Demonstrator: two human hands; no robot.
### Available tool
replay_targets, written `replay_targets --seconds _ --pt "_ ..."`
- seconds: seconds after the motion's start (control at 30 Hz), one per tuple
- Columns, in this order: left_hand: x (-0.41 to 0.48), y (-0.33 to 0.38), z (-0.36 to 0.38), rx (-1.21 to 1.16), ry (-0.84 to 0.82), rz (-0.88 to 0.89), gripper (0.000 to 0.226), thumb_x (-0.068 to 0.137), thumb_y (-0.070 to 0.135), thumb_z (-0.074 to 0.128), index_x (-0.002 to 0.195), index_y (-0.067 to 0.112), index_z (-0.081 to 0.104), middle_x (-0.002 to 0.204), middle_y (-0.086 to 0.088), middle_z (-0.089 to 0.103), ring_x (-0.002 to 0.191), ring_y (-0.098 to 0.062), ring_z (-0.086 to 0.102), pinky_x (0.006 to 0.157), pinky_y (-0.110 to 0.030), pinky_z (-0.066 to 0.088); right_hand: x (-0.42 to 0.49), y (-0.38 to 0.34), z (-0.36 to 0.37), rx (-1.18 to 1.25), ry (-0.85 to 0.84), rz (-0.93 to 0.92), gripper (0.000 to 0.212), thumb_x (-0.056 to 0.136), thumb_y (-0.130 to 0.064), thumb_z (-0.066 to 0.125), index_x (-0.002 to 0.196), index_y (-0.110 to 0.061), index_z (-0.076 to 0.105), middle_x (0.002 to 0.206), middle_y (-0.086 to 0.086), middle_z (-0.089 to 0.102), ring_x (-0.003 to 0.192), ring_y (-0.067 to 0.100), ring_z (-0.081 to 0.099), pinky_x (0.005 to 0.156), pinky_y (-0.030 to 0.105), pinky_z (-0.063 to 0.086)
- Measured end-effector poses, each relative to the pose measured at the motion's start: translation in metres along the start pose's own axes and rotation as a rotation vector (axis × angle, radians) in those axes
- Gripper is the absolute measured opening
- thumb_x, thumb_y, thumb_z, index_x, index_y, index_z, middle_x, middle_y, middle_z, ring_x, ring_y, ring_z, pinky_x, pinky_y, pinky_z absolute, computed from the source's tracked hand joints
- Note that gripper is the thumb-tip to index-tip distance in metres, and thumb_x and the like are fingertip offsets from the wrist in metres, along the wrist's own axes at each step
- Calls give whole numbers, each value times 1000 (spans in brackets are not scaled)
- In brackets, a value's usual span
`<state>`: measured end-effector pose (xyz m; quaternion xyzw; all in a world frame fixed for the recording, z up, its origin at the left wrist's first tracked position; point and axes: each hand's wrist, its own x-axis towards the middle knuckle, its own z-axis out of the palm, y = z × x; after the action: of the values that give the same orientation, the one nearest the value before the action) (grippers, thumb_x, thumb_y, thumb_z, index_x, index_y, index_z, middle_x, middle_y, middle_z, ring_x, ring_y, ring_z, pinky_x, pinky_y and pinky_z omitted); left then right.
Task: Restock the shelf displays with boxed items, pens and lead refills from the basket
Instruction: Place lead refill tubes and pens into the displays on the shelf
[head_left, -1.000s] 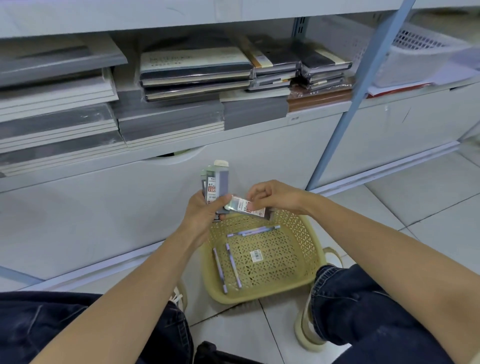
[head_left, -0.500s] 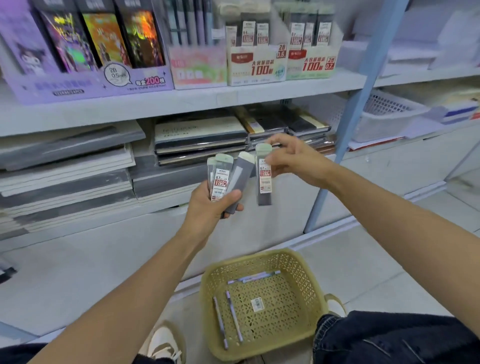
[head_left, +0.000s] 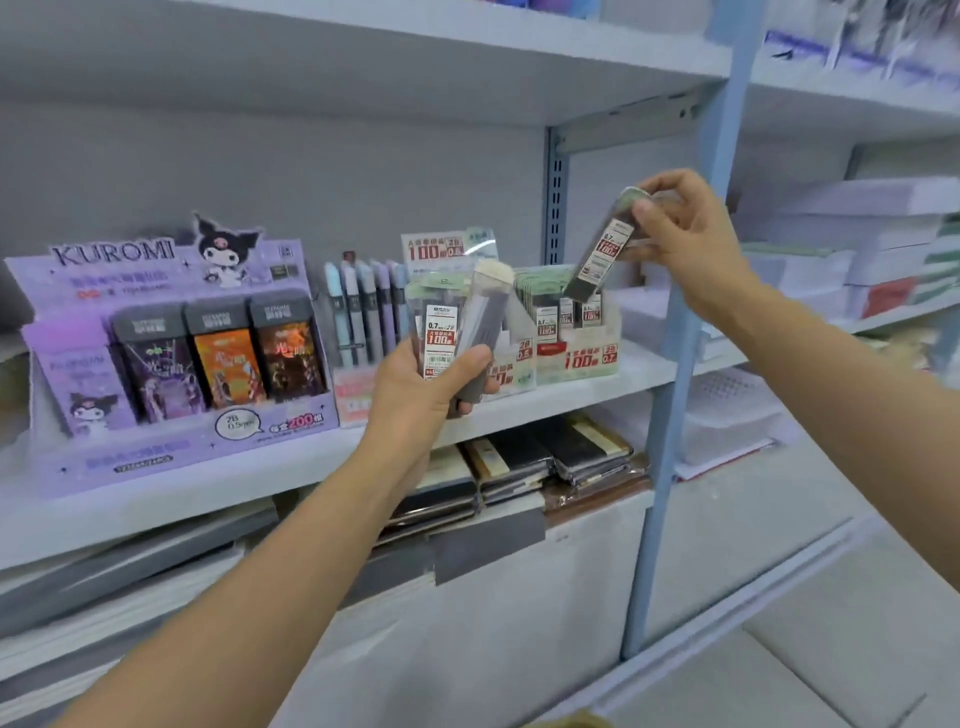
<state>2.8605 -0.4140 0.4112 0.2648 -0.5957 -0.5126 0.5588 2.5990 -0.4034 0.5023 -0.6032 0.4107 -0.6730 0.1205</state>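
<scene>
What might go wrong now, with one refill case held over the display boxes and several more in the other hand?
The right hand pinches the tilted refill case only near its cap; it might slip or knock cases standing in the 0.7 box.
The left hand holds several cases fanned out; one might slide free.
A similar 0.5 box stands beside it, so misfiling is possible.
</scene>
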Motion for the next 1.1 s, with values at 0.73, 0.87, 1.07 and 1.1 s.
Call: replay_targets --seconds 0.73,0.87,1.07,1.1 --pt "27 -10 19 46 -83 -100 32 78 20 77 106 16 61 87 -6 76 76 -20 74 48 -18 48 10 59 18 -635 -80 114 30 90 -18 66 120 -12 66 99 -3 61 76 2 53 55 4 40" --pt "22 -8 17 52 -106 -103 33 78 18 78 106 13 60 85 -8 75 73 -20 73 47 -18 47 -3 40 24 -460 3 15 29 97 -24 57 122 -14 64 107 1 65 81 5 55 65 18 43" --pt "16 -5 30 50 -156 -109 26 80 16 77 99 18 61 81 -3 75 71 -21 74 45 -19 46 -34 14 41 -125 -396 146 23 93 -30 63 113 -22 65 104 -3 70 75 0 64 63 18 52" --pt "14 -5 32 52 -165 -119 25 80 15 77 99 18 61 82 -4 75 71 -21 74 45 -18 46 -36 14 43 -102 -429 170 20 91 -27 65 110 -20 67 101 -3 71 78 1 65 64 17 52"
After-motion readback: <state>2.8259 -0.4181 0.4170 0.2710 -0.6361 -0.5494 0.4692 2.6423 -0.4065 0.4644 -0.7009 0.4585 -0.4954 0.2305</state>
